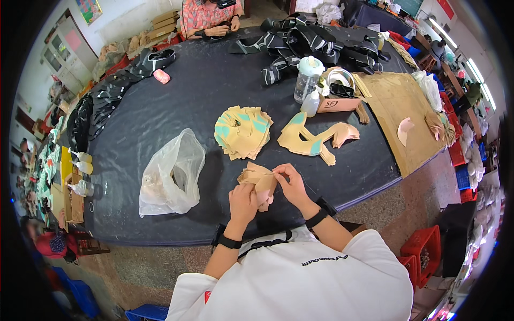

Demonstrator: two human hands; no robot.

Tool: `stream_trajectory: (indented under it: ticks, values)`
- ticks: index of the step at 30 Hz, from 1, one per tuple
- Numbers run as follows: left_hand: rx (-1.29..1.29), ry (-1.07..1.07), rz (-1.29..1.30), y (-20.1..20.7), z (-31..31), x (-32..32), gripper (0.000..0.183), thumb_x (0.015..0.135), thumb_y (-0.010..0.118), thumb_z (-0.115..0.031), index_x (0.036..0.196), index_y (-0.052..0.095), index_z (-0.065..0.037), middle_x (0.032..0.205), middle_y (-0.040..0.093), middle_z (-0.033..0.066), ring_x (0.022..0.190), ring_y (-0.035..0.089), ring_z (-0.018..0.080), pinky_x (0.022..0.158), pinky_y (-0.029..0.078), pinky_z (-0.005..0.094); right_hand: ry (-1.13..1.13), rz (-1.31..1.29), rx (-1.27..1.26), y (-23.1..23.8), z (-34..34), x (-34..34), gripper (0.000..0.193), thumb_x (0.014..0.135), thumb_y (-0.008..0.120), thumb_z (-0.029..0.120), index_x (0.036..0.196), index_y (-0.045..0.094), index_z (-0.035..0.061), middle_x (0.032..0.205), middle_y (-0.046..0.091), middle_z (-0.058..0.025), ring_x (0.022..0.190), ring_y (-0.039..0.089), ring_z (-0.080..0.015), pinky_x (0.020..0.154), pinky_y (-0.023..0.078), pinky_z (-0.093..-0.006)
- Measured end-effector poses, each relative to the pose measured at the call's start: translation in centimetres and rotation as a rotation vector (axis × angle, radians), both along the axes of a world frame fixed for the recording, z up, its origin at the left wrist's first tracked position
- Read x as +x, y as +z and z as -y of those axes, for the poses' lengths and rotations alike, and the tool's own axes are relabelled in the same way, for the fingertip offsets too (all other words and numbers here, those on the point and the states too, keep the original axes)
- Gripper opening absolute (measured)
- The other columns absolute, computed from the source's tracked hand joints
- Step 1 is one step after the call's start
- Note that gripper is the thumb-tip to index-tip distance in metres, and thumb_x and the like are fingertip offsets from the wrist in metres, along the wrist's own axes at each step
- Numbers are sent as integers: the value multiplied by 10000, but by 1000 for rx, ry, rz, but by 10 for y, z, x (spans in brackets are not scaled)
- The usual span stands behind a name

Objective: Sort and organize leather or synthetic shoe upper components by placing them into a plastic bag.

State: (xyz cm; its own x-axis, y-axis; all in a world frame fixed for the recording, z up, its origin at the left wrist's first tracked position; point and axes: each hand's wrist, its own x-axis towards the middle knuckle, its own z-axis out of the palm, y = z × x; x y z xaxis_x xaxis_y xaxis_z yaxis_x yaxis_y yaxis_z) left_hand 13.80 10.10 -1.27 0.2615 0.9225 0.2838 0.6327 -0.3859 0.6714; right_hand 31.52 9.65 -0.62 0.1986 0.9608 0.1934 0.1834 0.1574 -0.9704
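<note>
One dark-covered table [203,88] is filling the middle of the view. Black items [316,45] are lying heaped along its far edge. A co-worker [206,18] in a checked shirt is sitting at that edge. A large bottle [308,83], a small bottle [310,104] and a box [338,105] are standing close together. A cardboard sheet [383,107] is covering the right end; red crates [423,241] are resting on the floor [155,273] at lower right.

A round stack [251,143] and, to its right, a spread stack [293,140] are lying beyond the hands. A plastic bag [160,187] is lying to the left. Tan pieces [262,181] are occupying both hands at the near side of the table. The left hand [243,203] is grasping their left side, fingers curled. The right hand [292,186] is pinching their upper right edge, thumb and forefinger nearly meeting.
</note>
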Motion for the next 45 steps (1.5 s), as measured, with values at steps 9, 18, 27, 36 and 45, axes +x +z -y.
stream_trajectory:
  ticks: [9, 18, 27, 36, 45]
  values:
    - [-483, -118, 572, 66, -12, 1, 151, 790, 662, -162, 819, 688, -17, 773, 647, 42, 722, 571, 117, 654, 427, 280, 152, 406, 243, 73, 9, 6, 125, 749, 634, -8, 866, 615, 33, 903, 602, -72, 862, 558, -248, 763, 454, -311]
    - [-874, -262, 792, 77, -8, -4, 108, 766, 703, -83, 804, 695, 18, 646, 597, -11, 560, 484, 16, 483, 358, 172, 513, 284, -15, 109, 5, 19, 135, 769, 659, 64, 901, 684, 53, 823, 637, -66, 780, 585, -210, 688, 479, -296]
    - [-808, -304, 655, 82, -6, -7, 99, 774, 690, -76, 795, 694, 20, 587, 527, -53, 506, 395, 0, 442, 268, 172, 620, 457, 73, 108, -1, 20, 145, 767, 671, 96, 907, 685, 61, 828, 649, -60, 789, 584, -196, 685, 485, -293]
    - [-807, -314, 663, 75, -5, -8, 91, 765, 685, -61, 802, 697, 21, 588, 531, -51, 507, 392, 0, 442, 266, 173, 633, 448, 112, 110, -1, 19, 130, 743, 659, 82, 866, 686, 49, 805, 653, -51, 764, 574, -199, 679, 482, -300]
    - [-855, -295, 644, 82, -6, -7, 55, 742, 700, -39, 752, 689, 14, 638, 599, -24, 565, 457, 4, 495, 324, 176, 568, 477, 214, 100, -2, 16, 138, 698, 687, 47, 835, 674, 41, 752, 618, -58, 712, 571, -191, 609, 476, -286]
